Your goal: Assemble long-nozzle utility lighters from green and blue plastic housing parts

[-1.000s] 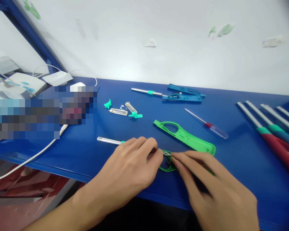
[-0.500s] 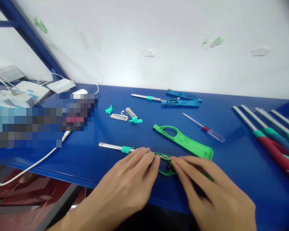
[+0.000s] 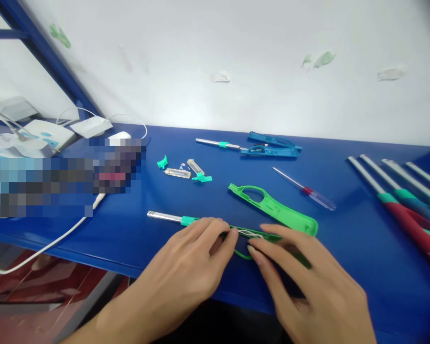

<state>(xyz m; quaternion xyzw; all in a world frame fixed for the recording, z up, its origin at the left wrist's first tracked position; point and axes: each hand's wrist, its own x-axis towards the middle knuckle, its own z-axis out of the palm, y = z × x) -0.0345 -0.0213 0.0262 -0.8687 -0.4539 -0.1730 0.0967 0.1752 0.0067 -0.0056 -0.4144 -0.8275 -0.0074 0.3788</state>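
Wires, thin and white (image 3: pixel 251 233), come out from under the fingertips of the left hand (image 3: pixel 197 258) and bow slightly toward the right hand (image 3: pixel 308 282). They lie over an elongated, open half-casing of green plastic (image 3: pixel 242 256), which sits beneath both hands on the smooth blue bench (image 3: pixel 208 200). From where I stand, handling strands this fine well seems to call for the left hand to pin the casing steady while the right coaxes the wires with its fingertips. I'd use light pressure and no tugging, keeping every strand inside the rim, where nothing could nip it.

The left hand is bent closed over the casing's narrow neck, thumb against fingers; whether it pinches the wires too, I can't tell. A slim silver metal tube with a teal collar (image 3: pixel 165 217) pokes out beyond its knuckles, on the far left side. The right hand is loosely parted, thumb and forefinger tips near each other with nothing clearly between them, another finger spread above the wires' end. Just beyond the right hand lies a matching bright green plastic shell (image 3: pixel 290 215), and farther out a screwdriver with a clear, red-collared handle (image 3: pixel 318 198).
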